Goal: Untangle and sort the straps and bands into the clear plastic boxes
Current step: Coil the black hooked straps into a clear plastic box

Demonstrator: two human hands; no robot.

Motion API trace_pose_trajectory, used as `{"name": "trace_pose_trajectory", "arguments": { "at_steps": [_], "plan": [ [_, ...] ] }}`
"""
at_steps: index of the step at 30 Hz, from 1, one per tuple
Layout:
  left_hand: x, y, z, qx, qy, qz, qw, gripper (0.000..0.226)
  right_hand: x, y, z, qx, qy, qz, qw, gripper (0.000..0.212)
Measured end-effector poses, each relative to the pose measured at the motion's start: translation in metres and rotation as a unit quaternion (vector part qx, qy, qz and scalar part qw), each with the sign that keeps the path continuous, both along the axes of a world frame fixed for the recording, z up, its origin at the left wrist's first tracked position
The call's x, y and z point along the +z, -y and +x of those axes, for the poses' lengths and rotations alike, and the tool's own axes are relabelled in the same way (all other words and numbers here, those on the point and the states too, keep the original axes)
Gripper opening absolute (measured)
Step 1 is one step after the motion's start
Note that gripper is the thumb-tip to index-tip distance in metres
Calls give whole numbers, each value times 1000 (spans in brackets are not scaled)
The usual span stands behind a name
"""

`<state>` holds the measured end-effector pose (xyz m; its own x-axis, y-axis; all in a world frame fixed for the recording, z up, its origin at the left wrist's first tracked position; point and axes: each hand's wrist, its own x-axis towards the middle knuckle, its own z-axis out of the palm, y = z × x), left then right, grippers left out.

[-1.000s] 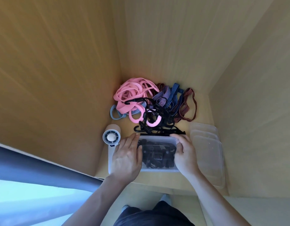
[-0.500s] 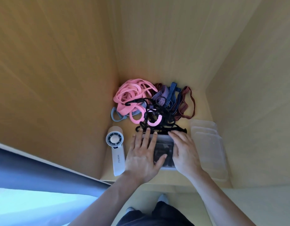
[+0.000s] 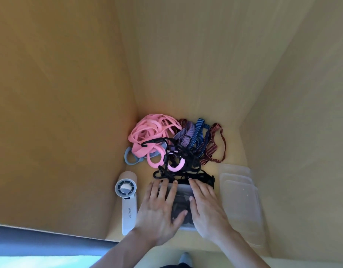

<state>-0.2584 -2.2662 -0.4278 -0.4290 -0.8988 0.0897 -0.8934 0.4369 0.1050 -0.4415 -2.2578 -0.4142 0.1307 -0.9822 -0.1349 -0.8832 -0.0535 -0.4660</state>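
Note:
A clear plastic box (image 3: 183, 194) with dark straps inside sits at the front of the wooden shelf, its lid on. My left hand (image 3: 159, 211) and my right hand (image 3: 206, 206) lie flat on that lid with straight fingers, pressing down side by side. Behind the box lies a tangle: pink bands (image 3: 150, 130), black straps with clips (image 3: 183, 161), purple and blue striped bands (image 3: 193, 134), a dark red striped band (image 3: 215, 146) and a grey-blue loop (image 3: 130, 158).
A stack of empty clear boxes (image 3: 241, 202) stands to the right of my hands. A white hand-held fan (image 3: 127, 200) lies to the left. Wooden walls close in the shelf on the left, back and right.
Both hands moved from the box's sides onto its lid, first the left, and now lie flat, close together. The view shifted slightly.

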Motion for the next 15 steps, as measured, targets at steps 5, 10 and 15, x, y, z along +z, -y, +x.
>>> {"name": "trace_pose_trajectory", "arguments": {
  "at_steps": [5,10,15],
  "plan": [
    [2,0,3,-1,-22,10,1000,68,0,-4,-2,59,-43,-11,997,69],
    [4,3,8,-17,-66,38,997,56,3,-16,-9,152,27,-27,988,61],
    [5,2,9,-12,-100,58,993,57,14,-13,-9,192,-35,1,981,95]
  ]
}}
